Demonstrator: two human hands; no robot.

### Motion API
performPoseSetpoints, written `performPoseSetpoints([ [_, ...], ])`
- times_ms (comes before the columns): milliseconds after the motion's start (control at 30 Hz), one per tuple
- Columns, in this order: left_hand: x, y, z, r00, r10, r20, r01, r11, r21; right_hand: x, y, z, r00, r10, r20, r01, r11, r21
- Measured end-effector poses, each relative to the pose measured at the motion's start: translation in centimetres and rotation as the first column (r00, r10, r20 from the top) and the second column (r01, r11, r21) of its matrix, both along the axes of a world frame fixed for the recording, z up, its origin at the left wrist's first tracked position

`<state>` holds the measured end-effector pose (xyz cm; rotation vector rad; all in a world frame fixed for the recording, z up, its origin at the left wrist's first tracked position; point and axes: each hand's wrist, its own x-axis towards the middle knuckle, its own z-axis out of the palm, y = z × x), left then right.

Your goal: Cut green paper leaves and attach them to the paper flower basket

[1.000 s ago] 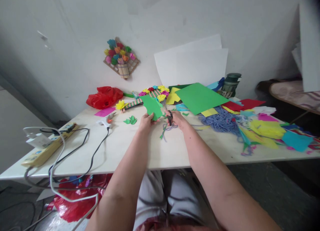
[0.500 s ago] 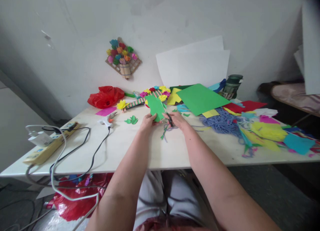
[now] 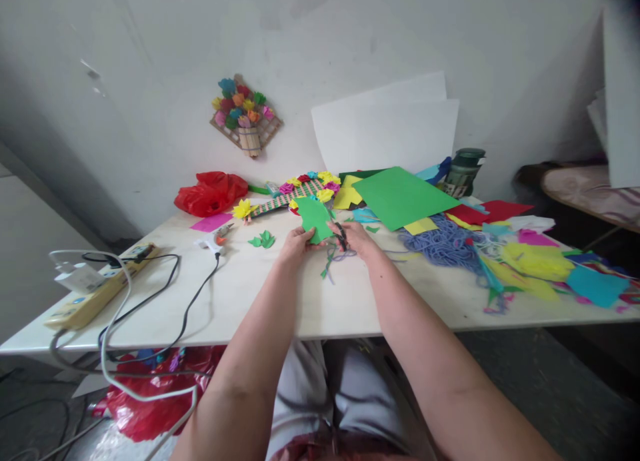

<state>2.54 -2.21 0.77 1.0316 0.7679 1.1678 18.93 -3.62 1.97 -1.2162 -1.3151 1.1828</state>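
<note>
Over the cluttered desk (image 3: 250, 294), the left hand (image 3: 297, 242) pinches green paper (image 3: 315, 217), slightly lower than a moment ago, and the right hand (image 3: 357, 238) grips scissors (image 3: 342, 237) at its edge, so cutting seems under way.

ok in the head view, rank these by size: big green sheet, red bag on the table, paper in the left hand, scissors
Largest to smallest:
1. Big green sheet
2. Red bag
3. Green paper in the left hand
4. Scissors, partly hidden by the right hand
</note>
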Motion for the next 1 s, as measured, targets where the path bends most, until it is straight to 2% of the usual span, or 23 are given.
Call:
performPoseSetpoints([
  [400, -0.1, 0.4, -0.4, 1.0, 0.001, 0.028, -0.001, 1.0, -0.005, -0.3, -0.1, 0.1, 0.999, -0.041, -0.002, 0.041, 0.999, -0.003],
  [667, -0.1, 0.3, -0.3, 0.999, 0.019, 0.035, -0.017, 0.998, -0.052, -0.8, 0.2, 0.1, 0.99, -0.132, 0.046, 0.133, 0.991, -0.024],
  [767, -0.1, 0.3, -0.2, 0.998, 0.051, 0.029, -0.049, 0.997, -0.053, -0.4, 0.7, -0.1, 0.971, -0.2, 0.129, 0.2, 0.98, 0.011],
  [867, -0.1, 0.2, -0.1, 0.997, 0.073, 0.033, -0.071, 0.996, -0.05, 0.1, 0.9, -0.3, 0.896, -0.278, 0.346, 0.26, 0.961, 0.097],
  [933, -0.2, 0.1, 0.0, 0.996, 0.085, 0.031, -0.084, 0.995, -0.045, 0.3, 0.8, -0.3, 0.769, -0.327, 0.549, 0.284, 0.944, 0.165],
  [1000, -0.2, 0.1, 0.0, 0.994, 0.101, 0.029, -0.099, 0.994, -0.045, 0.3, 0.5, -0.2, 0.597, -0.335, 0.729, 0.28, 0.939, 0.202],
])
